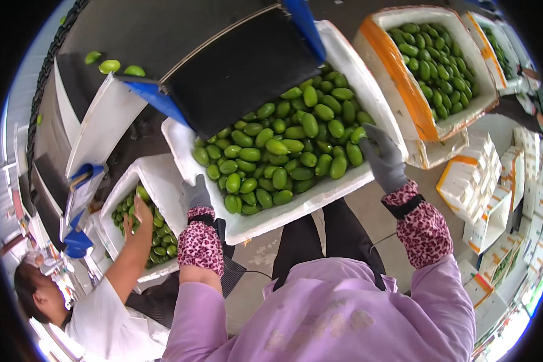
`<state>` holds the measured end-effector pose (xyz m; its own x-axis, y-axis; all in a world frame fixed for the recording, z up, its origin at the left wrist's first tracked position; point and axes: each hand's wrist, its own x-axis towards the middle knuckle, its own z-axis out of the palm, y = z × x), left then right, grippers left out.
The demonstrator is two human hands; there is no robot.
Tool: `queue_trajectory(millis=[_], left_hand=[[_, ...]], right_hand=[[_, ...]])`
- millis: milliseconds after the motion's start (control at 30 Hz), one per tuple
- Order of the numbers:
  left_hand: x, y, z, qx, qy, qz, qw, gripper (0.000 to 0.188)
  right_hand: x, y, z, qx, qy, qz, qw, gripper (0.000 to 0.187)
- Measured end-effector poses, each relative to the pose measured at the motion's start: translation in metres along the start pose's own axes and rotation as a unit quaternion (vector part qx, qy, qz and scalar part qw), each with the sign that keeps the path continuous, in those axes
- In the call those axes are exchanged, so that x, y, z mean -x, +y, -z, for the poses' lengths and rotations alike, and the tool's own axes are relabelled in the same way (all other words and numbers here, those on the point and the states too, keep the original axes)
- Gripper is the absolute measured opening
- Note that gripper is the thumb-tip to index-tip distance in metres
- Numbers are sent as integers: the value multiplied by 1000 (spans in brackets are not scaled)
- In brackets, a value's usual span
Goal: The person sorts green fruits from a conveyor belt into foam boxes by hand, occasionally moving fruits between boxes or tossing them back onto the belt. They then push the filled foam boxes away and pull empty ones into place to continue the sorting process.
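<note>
A white foam box [271,228] full of green oval fruits [277,148] stands in front of me, tilted slightly in view. My left hand [196,194], in a grey glove, grips the near left wall of this box. At the near right corner my right hand [383,160], also gloved in grey, reaches over the rim. Its thumb and fingers close around one fruit at the edge of the heap. Leopard-patterned pink cuffs cover both of my wrists. A black flap [244,69] between blue side plates overhangs the far part of the box.
To the left, a co-worker [111,295] has a bare hand over another foam box [157,181] of fruits. Another full box with orange tape [398,75] sits at the far right. Stacked foam boxes [473,175] line the right side. Some loose fruits [110,66] lie on the machine.
</note>
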<state>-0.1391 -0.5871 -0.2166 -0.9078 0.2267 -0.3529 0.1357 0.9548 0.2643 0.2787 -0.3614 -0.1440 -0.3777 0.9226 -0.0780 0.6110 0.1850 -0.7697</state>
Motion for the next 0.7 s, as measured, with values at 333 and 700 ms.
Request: queue_trajectory(millis=[333, 700], left_hand=[[-2, -4, -1, 98, 60, -11, 993, 65], [-13, -26, -7, 158, 63, 17, 985, 60]], right_hand=[[-142, -62, -96, -510, -154, -301, 790, 48], [-83, -41, -188, 94, -256, -79, 959, 52]])
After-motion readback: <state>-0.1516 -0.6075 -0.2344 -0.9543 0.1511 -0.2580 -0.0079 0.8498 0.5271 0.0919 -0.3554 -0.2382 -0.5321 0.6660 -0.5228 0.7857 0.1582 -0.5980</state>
